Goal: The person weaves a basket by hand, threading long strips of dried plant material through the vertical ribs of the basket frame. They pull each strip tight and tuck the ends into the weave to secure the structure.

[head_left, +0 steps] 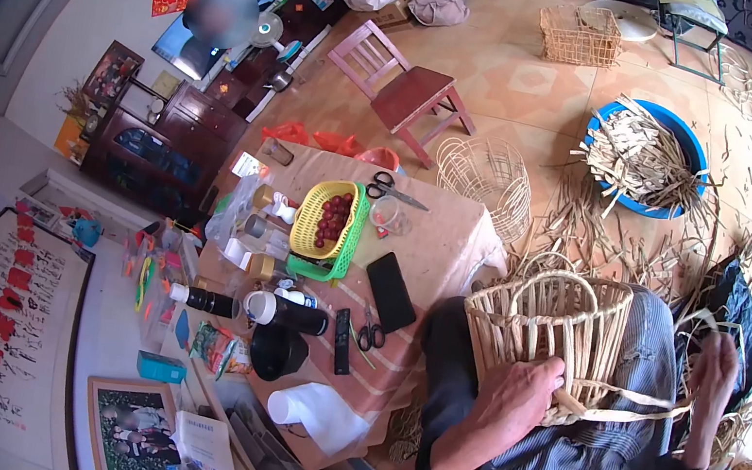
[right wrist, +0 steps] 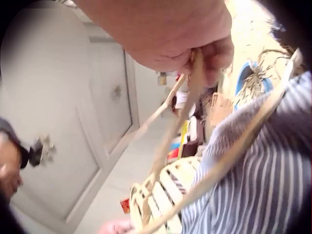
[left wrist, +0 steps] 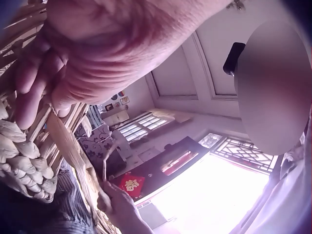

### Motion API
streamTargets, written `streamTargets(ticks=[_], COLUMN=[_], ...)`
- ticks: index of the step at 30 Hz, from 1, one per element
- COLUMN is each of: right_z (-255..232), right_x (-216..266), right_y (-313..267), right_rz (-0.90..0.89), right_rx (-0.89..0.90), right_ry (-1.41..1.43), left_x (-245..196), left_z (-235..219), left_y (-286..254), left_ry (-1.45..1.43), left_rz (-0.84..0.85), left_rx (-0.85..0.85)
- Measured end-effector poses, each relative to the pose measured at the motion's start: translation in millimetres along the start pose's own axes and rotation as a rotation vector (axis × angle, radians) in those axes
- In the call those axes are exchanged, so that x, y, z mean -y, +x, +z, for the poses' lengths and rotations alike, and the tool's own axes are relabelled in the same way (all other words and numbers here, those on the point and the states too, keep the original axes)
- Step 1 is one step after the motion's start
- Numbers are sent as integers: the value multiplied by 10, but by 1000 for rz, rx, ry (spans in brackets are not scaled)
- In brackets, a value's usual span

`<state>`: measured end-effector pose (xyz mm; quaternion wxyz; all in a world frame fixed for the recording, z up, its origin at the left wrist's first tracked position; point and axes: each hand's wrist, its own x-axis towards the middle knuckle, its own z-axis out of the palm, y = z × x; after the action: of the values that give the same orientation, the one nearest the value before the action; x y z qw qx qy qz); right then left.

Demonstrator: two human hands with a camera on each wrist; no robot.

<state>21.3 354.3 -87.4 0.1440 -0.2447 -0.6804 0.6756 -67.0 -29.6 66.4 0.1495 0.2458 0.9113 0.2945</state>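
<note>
A woven basket point(head_left: 547, 306) with a looped handle lies on the person's lap, tilted. The left hand point(head_left: 515, 400) grips its lower edge, where strands cross; in the left wrist view the left hand's fingers point(left wrist: 36, 83) curl over the braided rim point(left wrist: 29, 161). Out to the right, the right hand point(head_left: 714, 372) is raised. The right wrist view has the right hand point(right wrist: 185, 39) pinching a pale flat strand point(right wrist: 168, 141) that runs down to the basket point(right wrist: 170, 183). Another strand point(right wrist: 219, 170) crosses over the striped cloth.
A table point(head_left: 356, 360) at the left bears scissors point(head_left: 393, 189), a phone point(head_left: 390, 293), bottles and a fruit basket point(head_left: 323, 227). On the floor stand a wire-like open basket point(head_left: 485, 179), a blue tub point(head_left: 678, 130) of strips and a red chair point(head_left: 412, 98). Loose strips lie around.
</note>
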Motion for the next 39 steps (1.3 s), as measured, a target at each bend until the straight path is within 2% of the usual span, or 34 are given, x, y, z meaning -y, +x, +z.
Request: streamTargets(ticks=[2,3,5,6,8,10,12,13,20,23,26,28,31,34,37,39], right_z=[-163,-77,397,663,1015,1334,1600,1672,1727,1783,1793,1774,1749,1780,1749,1724], right_x=[-136,-35,524,882,1282,1401,1484,1418,1324,1282,1205,1219,1268,1306,1588,1644], right_y=[49,-6,-256,-406,-640,-833,-857,-844,-842,-873,-847,-869,-804,-790,-759,-789], right_rz=[-151,-301,-602,-421,-500,-553,-744,-808,-774,-760,-732,-681,-698,-625,-454,-486], right_rx=[-211,-263,-364,-191,89,323,444,439,510,475,470,512,564,551,681,703], right_ry=[-1125,-1122,-1103,-899,-774,-672,-671,-713,-734,-704,-682,-727,-770,-726,-715,-737], left_x=[26,22,-14,-42,-108,-73,-33,-25,26,28,26,20,33,58,85,112], left_z=[1,-3,-18,-37,-94,-20,20,26,162,248,195,164,146,142,125,145], left_y=[-30,-31,-22,-24,17,16,16,14,-71,-125,-120,-132,-116,-101,-88,-82], left_ry=[-5,-3,1,16,45,47,50,48,69,62,-69,-76,-83,-94,-104,-78], left_rz=[27,17,-6,-10,-5,37,41,26,-28,18,45,42,55,58,75,87], left_rx=[-11,5,35,59,104,28,-13,-13,-82,-195,-203,-180,-174,-174,-168,-173])
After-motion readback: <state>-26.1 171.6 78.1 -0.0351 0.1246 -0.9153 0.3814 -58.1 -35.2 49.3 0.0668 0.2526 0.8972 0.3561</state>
